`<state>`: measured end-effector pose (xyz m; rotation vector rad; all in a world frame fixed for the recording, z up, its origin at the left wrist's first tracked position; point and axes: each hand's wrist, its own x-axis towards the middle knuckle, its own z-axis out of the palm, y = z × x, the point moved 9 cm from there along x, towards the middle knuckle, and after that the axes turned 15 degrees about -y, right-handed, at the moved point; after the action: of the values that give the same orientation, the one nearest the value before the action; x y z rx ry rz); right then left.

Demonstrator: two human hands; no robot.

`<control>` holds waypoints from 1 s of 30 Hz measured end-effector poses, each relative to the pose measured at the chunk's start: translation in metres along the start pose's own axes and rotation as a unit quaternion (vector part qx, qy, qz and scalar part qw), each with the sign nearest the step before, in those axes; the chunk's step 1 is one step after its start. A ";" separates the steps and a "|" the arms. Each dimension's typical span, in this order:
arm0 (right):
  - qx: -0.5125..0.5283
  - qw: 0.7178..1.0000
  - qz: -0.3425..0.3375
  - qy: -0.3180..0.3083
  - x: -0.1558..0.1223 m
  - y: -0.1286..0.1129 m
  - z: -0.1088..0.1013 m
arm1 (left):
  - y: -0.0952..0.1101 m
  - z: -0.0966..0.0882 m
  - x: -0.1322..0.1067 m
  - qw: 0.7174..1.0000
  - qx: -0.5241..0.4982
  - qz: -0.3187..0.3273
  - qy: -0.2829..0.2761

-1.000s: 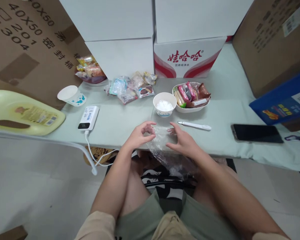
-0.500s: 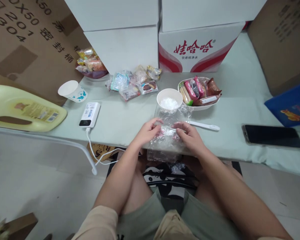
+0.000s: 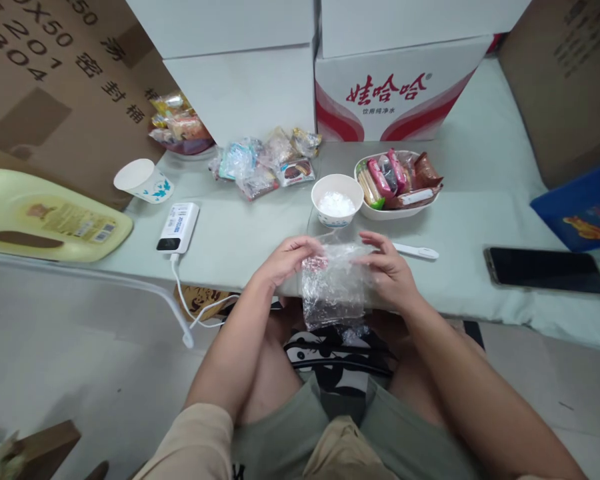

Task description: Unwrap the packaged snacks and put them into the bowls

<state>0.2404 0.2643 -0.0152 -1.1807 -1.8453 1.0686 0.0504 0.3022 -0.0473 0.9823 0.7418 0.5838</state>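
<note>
A crinkled clear plastic bag [image 3: 333,287] hangs between my two hands, over the table's front edge. My left hand [image 3: 293,259] pinches its upper left side between thumb and fingers. At its upper right, my right hand [image 3: 386,267] grips the bag with thumb and lower fingers, while the index finger is lifted. Just beyond the bag stands a paper cup [image 3: 336,219] with white contents. The white handle [image 3: 417,251] of a utensil lies to the right; its other end is hidden behind my right hand.
Behind the cup are a white bowl [image 3: 397,213] of wrapped snacks and a pile of snack packets [image 3: 257,183]. To the left are an empty paper cup [image 3: 144,181], a cabled power bank [image 3: 178,227] and a yellow jug [image 3: 55,217]. A phone [image 3: 545,269] lies right. Boxes [image 3: 395,100] line the back.
The plastic bag has been raised and spread out flatter between my hands. My hands have moved slightly apart, and the bag now covers less of the cup and utensil handle.
</note>
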 end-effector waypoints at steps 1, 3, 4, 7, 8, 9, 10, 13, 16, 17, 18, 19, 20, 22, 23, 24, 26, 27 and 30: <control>-0.016 1.000 0.006 0.015 -0.002 0.002 -0.004 | 0.001 -0.002 0.002 1.000 0.001 0.007 0.004; -0.033 0.999 0.000 0.035 -0.004 0.002 -0.009 | 0.001 -0.006 0.005 1.000 0.007 0.008 0.004; -0.036 0.999 -0.009 0.037 -0.005 0.001 -0.010 | 0.002 -0.008 0.007 1.000 0.020 0.007 0.008; -0.037 0.998 -0.012 0.041 -0.006 0.000 -0.010 | 0.009 -0.015 0.006 0.989 0.137 0.014 0.045; -0.030 0.998 -0.001 0.049 -0.005 0.003 -0.011 | 0.013 -0.015 0.006 0.980 0.188 0.019 0.056; -0.016 0.998 0.014 0.058 -0.005 0.007 -0.011 | 0.017 -0.013 0.005 0.970 0.233 0.024 0.059; 0.004 0.998 0.029 0.063 -0.003 0.012 -0.011 | 0.020 -0.010 0.004 0.963 0.263 0.030 0.057; 0.085 0.993 0.062 0.048 0.003 0.025 -0.002 | 0.024 0.001 0.001 0.964 0.257 0.060 0.029; 0.141 0.987 0.079 0.001 0.008 0.027 0.009 | 0.023 0.012 -0.005 0.976 0.202 0.081 -0.012; 0.154 0.984 0.084 -0.017 0.009 0.026 0.012 | 0.022 0.014 -0.006 0.978 0.190 0.080 -0.023; 0.162 0.982 0.089 -0.033 0.009 0.025 0.015 | 0.021 0.015 -0.007 0.980 0.179 0.078 -0.029; 0.167 0.981 0.093 -0.042 0.010 0.023 0.017 | 0.020 0.014 -0.007 0.983 0.165 0.074 -0.025; 0.170 0.980 0.096 -0.042 0.009 0.021 0.016 | 0.018 0.011 -0.007 0.987 0.147 0.067 -0.011; 0.181 0.979 0.098 -0.015 0.009 0.019 0.012 | 0.008 0.003 -0.005 0.995 0.096 0.026 0.019; 0.191 0.977 0.097 0.005 0.009 0.019 0.009 | 0.001 0.001 -0.004 0.997 0.071 -0.006 0.022; 0.207 0.973 0.095 0.026 0.009 0.020 0.007 | -0.005 0.002 -0.002 0.998 0.052 -0.038 0.015; 0.250 0.962 0.092 0.054 0.009 0.023 0.005 | -0.011 0.007 0.002 0.997 0.042 -0.069 -0.015; 0.271 0.957 0.091 0.057 0.010 0.024 0.006 | -0.010 0.009 0.004 0.997 0.047 -0.060 -0.023; 0.278 0.955 0.104 0.027 0.012 0.026 0.013 | 0.001 0.012 0.004 0.998 0.067 -0.003 -0.021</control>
<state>0.2339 0.2787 -0.0431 -1.0543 -1.2665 1.5301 0.0624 0.2996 -0.0435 1.1113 0.7544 0.5120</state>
